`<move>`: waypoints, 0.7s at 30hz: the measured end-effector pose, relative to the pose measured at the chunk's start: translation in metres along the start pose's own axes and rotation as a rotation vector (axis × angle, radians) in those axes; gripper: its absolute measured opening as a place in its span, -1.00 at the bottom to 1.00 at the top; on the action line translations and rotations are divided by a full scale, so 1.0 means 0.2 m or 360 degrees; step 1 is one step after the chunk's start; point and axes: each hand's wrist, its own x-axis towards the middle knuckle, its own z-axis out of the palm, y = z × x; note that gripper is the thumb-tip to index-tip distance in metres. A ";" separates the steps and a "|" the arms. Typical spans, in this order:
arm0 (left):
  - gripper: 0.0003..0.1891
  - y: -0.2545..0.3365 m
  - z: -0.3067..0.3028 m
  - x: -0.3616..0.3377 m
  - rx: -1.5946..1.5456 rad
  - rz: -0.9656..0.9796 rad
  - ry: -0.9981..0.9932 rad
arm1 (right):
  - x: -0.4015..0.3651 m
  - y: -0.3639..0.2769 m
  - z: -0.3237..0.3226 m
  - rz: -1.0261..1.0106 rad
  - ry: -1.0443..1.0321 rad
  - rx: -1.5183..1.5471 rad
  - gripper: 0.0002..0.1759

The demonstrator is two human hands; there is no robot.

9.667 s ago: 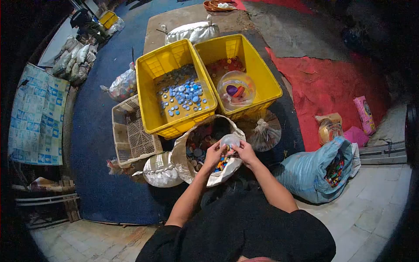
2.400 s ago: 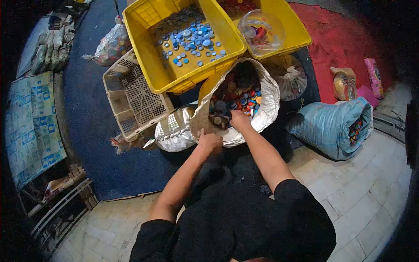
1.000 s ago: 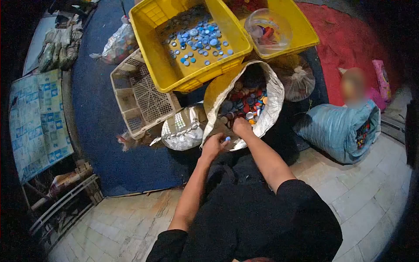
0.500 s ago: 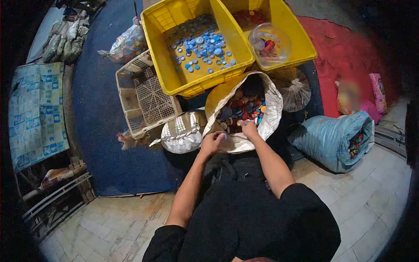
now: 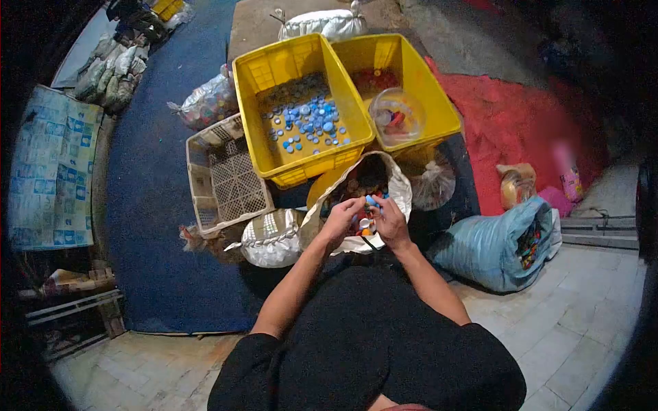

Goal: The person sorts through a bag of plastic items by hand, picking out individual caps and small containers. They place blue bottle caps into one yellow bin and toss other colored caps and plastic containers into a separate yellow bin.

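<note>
My left hand (image 5: 340,222) and my right hand (image 5: 392,225) meet over an open white sack (image 5: 399,179) of mixed plastic bottle caps (image 5: 365,223). A blue bottle cap (image 5: 372,201) shows between the fingertips, gripped by my right hand. The left fingers are pinched right beside it; what they hold is hidden. Beyond the sack stands a yellow crate (image 5: 279,169) with many blue caps (image 5: 312,122) spread on its floor. In a second yellow crate (image 5: 433,123) are red caps (image 5: 375,79) and a clear round tub (image 5: 411,120) with a few caps.
Left of the crates are a pale slatted basket (image 5: 236,179) and a clear bag of caps (image 5: 209,101). A tied white sack (image 5: 269,241) lies by my left forearm. On the right, a blue sack of caps (image 5: 480,248) rests on its side near a red mat (image 5: 473,113).
My hands have come together above the sack, the right one lifted out of the caps. A blue cap now shows between them. The view has shifted, revealing more floor behind the crates.
</note>
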 end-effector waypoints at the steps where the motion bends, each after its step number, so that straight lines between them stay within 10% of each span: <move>1: -0.57 0.05 0.05 -0.03 -0.0007 0.0027 -0.0006 | 0.00 -0.01 -0.02 -0.0040 0.0054 0.0012 -0.71; 13: -0.67 0.09 0.07 -0.02 0.0176 0.0118 -0.0323 | 0.18 -0.01 -0.27 0.0163 -0.0583 0.0555 -0.57; 21: -0.55 -0.17 -0.11 0.12 0.0557 0.0326 0.0499 | 0.18 0.25 -0.20 0.1163 -0.0547 0.1285 -0.60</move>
